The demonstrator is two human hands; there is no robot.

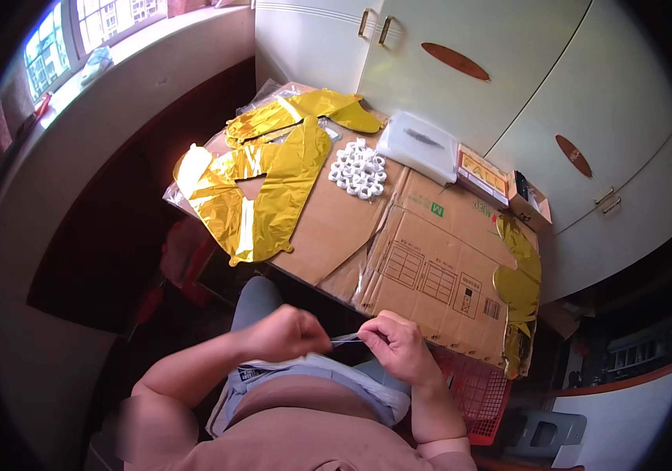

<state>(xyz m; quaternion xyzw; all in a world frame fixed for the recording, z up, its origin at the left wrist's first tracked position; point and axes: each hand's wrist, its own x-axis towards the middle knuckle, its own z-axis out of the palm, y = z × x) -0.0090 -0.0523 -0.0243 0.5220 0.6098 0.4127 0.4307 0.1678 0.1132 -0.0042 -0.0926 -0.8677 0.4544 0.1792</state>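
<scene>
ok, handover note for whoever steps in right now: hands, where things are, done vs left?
Left hand: closed, pinching one end of a thin clear plastic strip over the lap.
Right hand: pinching the other end; strip stretched between them.
On the flattened brown cardboard: crumpled gold foil balloons, uninflated; a pile of small white plastic rings; another gold foil piece at the right edge.
Done: nothing visibly attached or inflated.
Left: strip not yet applied to anything; balloons untouched.

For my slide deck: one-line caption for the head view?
Both hands, left hand and right hand, pinch a thin clear strip before flattened cardboard strewn with gold foil balloons.
</scene>
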